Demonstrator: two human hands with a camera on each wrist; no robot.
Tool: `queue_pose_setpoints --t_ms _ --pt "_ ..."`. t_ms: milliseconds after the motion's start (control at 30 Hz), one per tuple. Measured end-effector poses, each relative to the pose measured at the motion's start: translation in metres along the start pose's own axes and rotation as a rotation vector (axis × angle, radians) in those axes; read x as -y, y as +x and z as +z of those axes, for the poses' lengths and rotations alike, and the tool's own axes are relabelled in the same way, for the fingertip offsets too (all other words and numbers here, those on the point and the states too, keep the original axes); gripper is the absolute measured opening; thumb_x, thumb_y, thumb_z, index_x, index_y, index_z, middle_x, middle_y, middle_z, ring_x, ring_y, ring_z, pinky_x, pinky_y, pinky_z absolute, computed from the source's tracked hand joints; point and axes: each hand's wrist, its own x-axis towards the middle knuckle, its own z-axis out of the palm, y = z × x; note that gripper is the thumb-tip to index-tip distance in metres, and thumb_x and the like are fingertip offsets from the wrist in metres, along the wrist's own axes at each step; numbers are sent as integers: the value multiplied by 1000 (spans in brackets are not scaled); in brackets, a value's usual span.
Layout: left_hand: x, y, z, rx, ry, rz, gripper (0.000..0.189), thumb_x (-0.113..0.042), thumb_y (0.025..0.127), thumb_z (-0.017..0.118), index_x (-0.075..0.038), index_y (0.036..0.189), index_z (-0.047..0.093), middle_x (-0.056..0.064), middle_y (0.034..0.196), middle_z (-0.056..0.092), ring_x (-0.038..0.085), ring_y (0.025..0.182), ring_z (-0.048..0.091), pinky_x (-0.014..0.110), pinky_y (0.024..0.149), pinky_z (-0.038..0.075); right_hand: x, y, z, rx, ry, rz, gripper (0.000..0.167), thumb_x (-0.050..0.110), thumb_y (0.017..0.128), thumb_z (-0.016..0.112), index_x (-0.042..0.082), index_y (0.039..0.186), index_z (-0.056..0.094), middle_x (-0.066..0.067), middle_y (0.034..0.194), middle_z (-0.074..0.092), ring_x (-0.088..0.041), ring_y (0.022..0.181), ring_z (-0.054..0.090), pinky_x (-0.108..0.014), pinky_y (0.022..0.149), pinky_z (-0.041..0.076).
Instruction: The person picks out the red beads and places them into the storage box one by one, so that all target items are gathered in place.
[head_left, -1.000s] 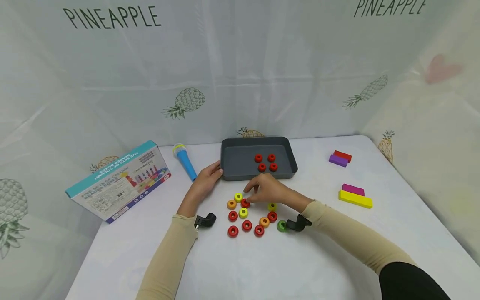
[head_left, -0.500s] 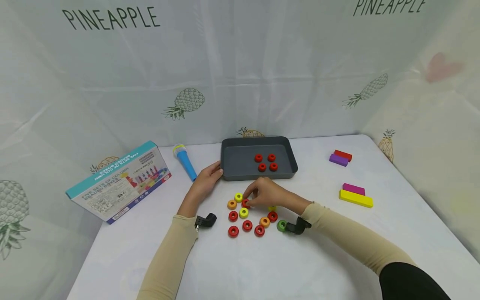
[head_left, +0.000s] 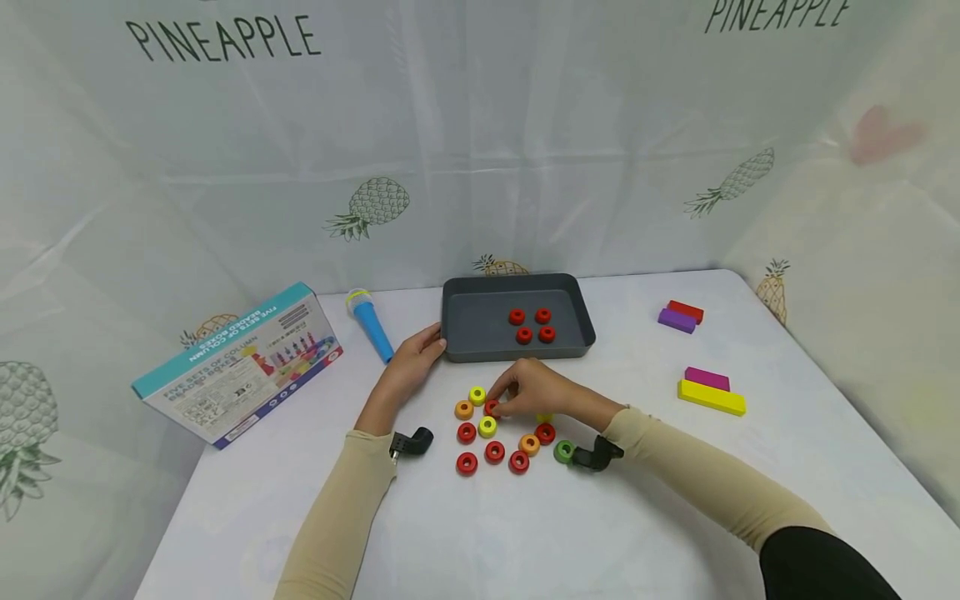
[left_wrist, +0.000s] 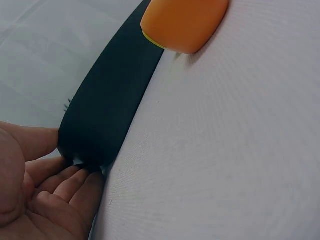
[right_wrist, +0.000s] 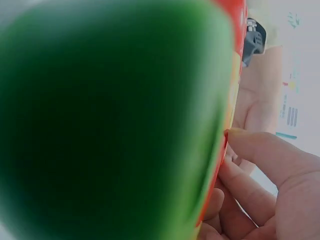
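Note:
In the head view my left hand [head_left: 408, 364] holds the front left corner of a dark grey tray [head_left: 480, 321]. The left wrist view shows the thumb and fingers around that corner of the tray [left_wrist: 102, 100]. Four-square in the tray sit several red beads [head_left: 543, 316]. My right hand [head_left: 534, 387] reaches down in front of the tray, thumb and fingertips pinching a red bead [head_left: 491, 407] among the loose ones. A green bead [head_left: 564, 452] lies by the right wrist; close up, this green bead [right_wrist: 110, 125] hides much of the right wrist view.
Loose red, orange [head_left: 463, 409] and yellow beads [head_left: 487, 427] lie around the right hand. A blue toy microphone [head_left: 372, 329] and a printed box [head_left: 240, 362] stand at left. Purple [head_left: 677, 321], red, magenta and yellow blocks [head_left: 711, 397] lie at right.
The right hand has come down slightly, its thumb and fingertips closing on the red bead. The left hand has stayed at the tray's corner.

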Motion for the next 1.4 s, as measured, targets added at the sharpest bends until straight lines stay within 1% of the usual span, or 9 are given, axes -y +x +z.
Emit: queue_pose_setpoints --t_ms 167,333,467,633,767,967,1067,1300,1400 --pt "0 1 -1 -4 -4 4 57 -35 108 48 -20 160 31 2 165 35 21 154 29 41 126 28 0 0 -1 1 -6 -19 20 20 82 85 16 102 82 11 83 75 -7 62 55 -18 54 43" --pt "-1 -1 0 -5 3 1 57 -35 108 47 -20 160 31 2 165 35 21 154 29 42 126 27 4 -1 -5 -10 -41 -37 19 19 83 83 16 102 82 11 83 75 -7 61 54 -18 53 43" --pt "-1 -2 0 -3 4 0 57 -34 108 47 -20 161 31 3 165 35 22 154 29 42 126 27 9 0 -16 -40 -71 -66 18 18 83 82 15 101 82 9 87 76 -9 62 55 -19 52 42" --pt "-1 -2 0 -8 4 -3 56 -34 108 47 -20 160 31 3 164 36 22 154 30 43 126 28 14 3 -26 -50 -62 -96 18 17 84 82 14 102 81 5 94 78 -11 66 57 -19 55 44" --pt "0 -1 0 -6 12 8 56 -34 108 47 -20 160 32 4 164 36 22 154 30 43 126 28 17 6 -31 -57 -58 -87 18 18 84 82 15 102 81 4 94 78 -11 68 57 -19 55 44" --pt "2 -1 0 -6 1 14 56 -33 108 47 -20 160 32 4 164 36 22 154 31 43 126 29 15 12 -38 -102 -54 -62 17 17 83 82 16 100 81 4 87 75 -10 69 55 -21 59 44" --pt "1 -1 1 -10 1 11 56 -33 108 47 -20 160 33 4 164 36 22 153 31 42 125 30 15 16 -41 -119 -60 -52 15 16 83 81 17 99 81 4 88 75 -10 69 55 -21 61 45" --pt "0 -1 1 -6 -1 -3 56 -34 108 48 -21 160 33 4 164 37 22 153 31 43 125 29 12 26 -52 -136 -78 -45 16 17 85 80 16 100 81 3 89 76 -11 65 55 -23 59 45" --pt "0 0 0 -11 0 -9 55 -34 108 48 -22 160 34 4 164 37 22 153 31 43 125 30 9 32 -58 -154 -91 -24 16 18 86 79 16 102 81 3 92 76 -12 66 57 -24 58 47"
